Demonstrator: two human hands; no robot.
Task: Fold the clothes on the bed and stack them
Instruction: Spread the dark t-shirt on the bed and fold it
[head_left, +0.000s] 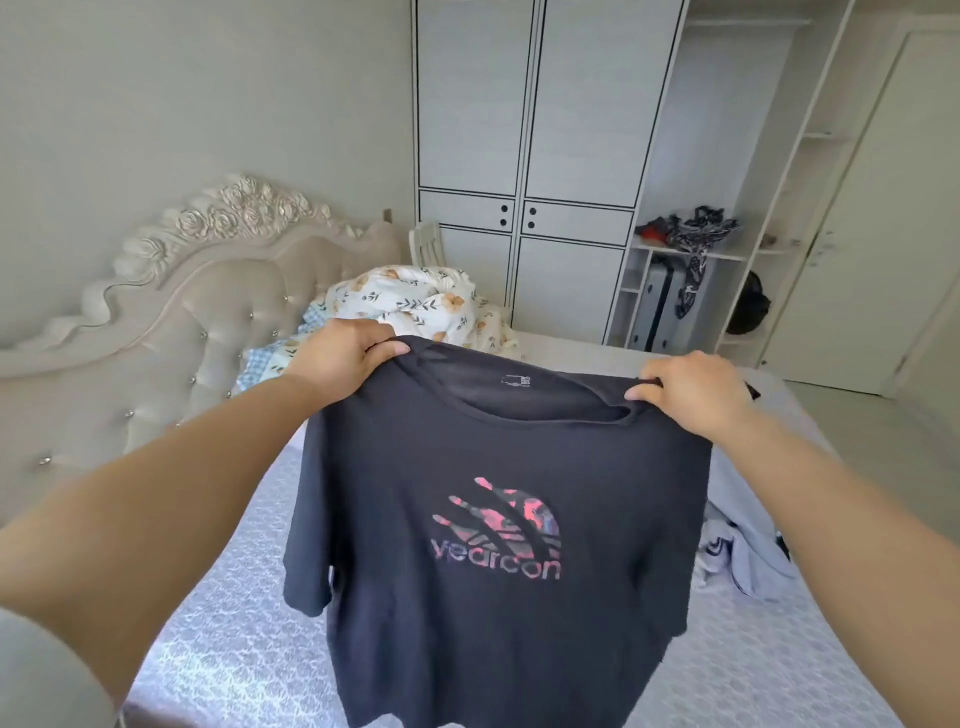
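Observation:
A dark navy T-shirt (493, 613) with a pink and red printed logo hangs spread out in the air above the bed (234, 665), its front facing me. My left hand (343, 353) grips its left shoulder by the collar. My right hand (691, 389) grips its right shoulder. The shirt's lower hem runs out of view at the bottom. A crumpled pale blue garment (743, 551) lies on the bed to the right, partly hidden behind the shirt.
A floral quilt (415, 301) is bunched at the head of the bed beside the tufted headboard (156, 322). A white wardrobe (524, 156) stands behind, with open shelves (691, 249) holding clothes and a suitcase to its right.

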